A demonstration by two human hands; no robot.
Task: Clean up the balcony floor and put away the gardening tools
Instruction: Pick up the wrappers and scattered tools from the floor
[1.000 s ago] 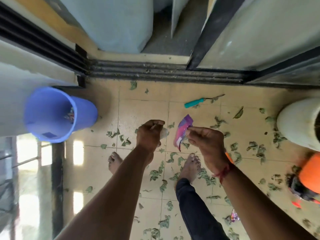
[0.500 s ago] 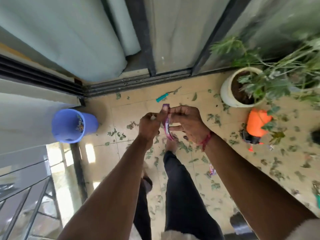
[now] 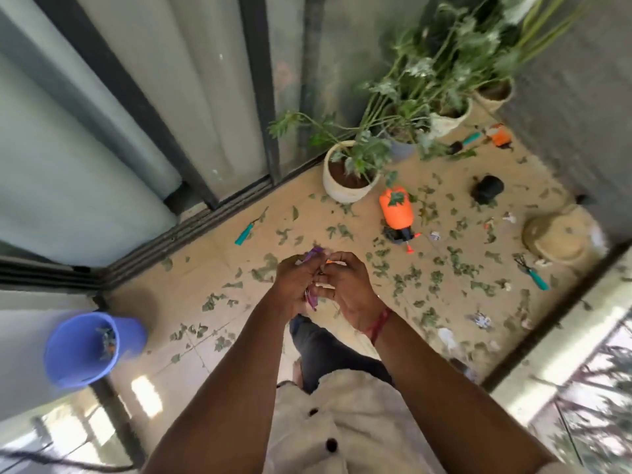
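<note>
Wrapper (image 3: 316, 253) — purple, crumpled, mostly hidden

Bucket (image 3: 131, 336) stands left of leaves (image 3: 458, 265); sprayer (image 3: 396, 210) lies right, seemingly beside pot (image 3: 345, 196).

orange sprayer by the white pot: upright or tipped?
Tipped: the orange sprayer lies on its side on the floor, black pump head pointing away from the white pot.

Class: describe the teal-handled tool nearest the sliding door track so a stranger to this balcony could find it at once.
Find the dark sliding door track along the tiled floor. Just off it, left of the orange sprayer, lies the teal-handled tool. Other teal handles lie far off to the right; only this one lies beside the track.
</note>
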